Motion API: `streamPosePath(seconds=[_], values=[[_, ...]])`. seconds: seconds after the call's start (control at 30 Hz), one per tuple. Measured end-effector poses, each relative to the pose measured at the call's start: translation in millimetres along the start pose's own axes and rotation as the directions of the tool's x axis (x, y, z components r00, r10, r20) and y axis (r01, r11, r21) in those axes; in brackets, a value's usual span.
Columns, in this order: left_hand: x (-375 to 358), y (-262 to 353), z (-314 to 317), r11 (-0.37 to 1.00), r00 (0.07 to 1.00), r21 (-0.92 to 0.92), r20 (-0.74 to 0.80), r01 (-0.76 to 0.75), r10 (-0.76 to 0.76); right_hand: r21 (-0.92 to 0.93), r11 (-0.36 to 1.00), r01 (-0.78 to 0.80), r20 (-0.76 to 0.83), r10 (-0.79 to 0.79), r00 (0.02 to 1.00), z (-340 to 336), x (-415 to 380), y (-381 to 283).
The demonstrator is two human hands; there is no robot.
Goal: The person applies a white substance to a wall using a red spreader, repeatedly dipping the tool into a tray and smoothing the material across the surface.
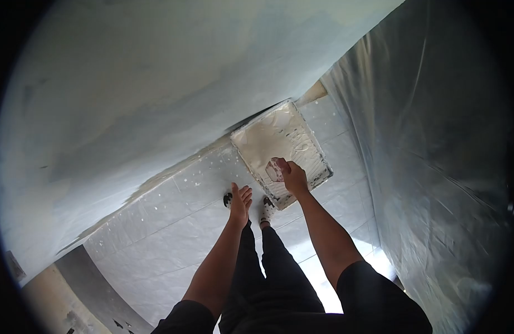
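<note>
My right hand (295, 177) is closed around a small hand tool (275, 170) with a reddish-brown, white-smeared body; its exact kind is unclear. Hand and tool overlap the near part of a large square tray (327, 167) in this view. Thick creamy-white paste (271, 136) covers the tray's bottom, and its rim is crusted with white and dark smears. To the left of the tray, my left hand (241, 201) hangs over the floor with thumb and fingers apart, holding nothing.
A wall (156, 72) with patchy pale coating rises on the left, close beside the tray. Clear plastic sheeting (424, 150) hangs along the right side. White-spattered light grey tiles (173, 214) cover the floor, where my feet (267, 211) stand near the tray's lower corner.
</note>
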State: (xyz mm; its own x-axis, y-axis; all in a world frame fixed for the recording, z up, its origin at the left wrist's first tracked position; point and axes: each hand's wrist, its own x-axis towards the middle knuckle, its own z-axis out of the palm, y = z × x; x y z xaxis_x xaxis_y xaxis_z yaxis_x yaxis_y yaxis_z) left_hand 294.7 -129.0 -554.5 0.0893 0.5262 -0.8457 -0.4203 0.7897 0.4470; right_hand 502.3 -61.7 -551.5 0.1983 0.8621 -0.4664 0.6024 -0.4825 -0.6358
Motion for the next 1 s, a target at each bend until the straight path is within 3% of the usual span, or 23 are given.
streamPosePath(seconds=[0.33,0.57,0.87,1.0], values=[[55.6,-14.4,16.3,0.974,0.997,-0.219,0.022,-0.063,0.069,0.115,0.991,0.074,0.026,-0.078,0.997,31.1,24.8,7.9],[51.0,-13.7,17.1,0.968,0.996,-0.241,0.036,-0.068,0.079,0.149,0.987,0.065,0.046,-0.073,0.996,35.6,25.7,0.4],[54.8,-15.4,16.0,0.966,0.995,-0.239,0.008,-0.099,0.104,0.033,0.997,0.072,0.034,-0.073,0.997,38.9,26.5,-5.7],[53.5,-16.1,13.6,0.962,0.993,-0.250,0.021,-0.106,0.115,0.133,0.989,0.071,0.068,-0.080,0.994,40.8,24.5,-0.7]])
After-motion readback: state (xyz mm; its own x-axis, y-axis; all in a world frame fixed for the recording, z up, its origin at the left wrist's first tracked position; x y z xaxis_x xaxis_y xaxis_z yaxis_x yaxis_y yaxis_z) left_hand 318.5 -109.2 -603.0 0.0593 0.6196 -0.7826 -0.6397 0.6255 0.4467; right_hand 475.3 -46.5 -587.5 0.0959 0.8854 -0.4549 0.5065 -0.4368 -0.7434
